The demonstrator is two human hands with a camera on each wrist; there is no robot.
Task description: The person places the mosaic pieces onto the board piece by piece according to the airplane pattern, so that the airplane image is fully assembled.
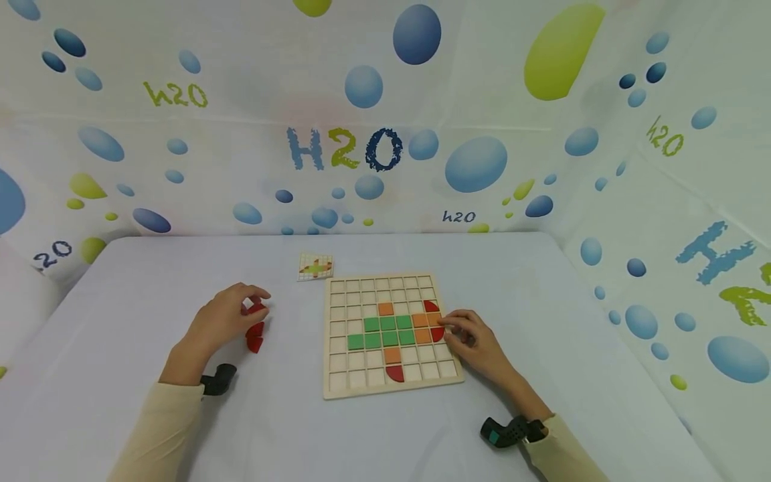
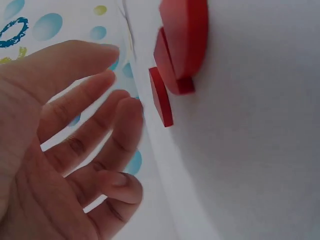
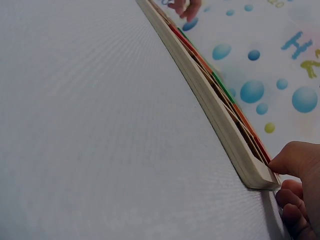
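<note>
On the table stands a wooden grid board (image 1: 355,381), its cells partly filled with green squares (image 1: 373,340), orange squares (image 1: 385,308) and red quarter-round pieces (image 1: 395,373). My left hand (image 1: 225,318) hovers at a short row of loose red pieces (image 1: 255,329) left of the board. In the left wrist view its fingers are loosely bent, with the red pieces (image 2: 185,40) apart from the fingertips. My right hand (image 1: 476,341) rests at the board's right edge, fingertips over a red piece (image 1: 436,333). The right wrist view has one digit touching the board's rim (image 3: 220,120), other fingers relaxed beside it.
A small pattern card (image 1: 315,266) lies behind the board's far left corner, showing a coloured shape on a grid. White cloth covers the table (image 1: 289,428). Behind it hangs a white curtain (image 1: 241,154) with blue and green spots. Each wrist wears a black strap device (image 1: 504,432).
</note>
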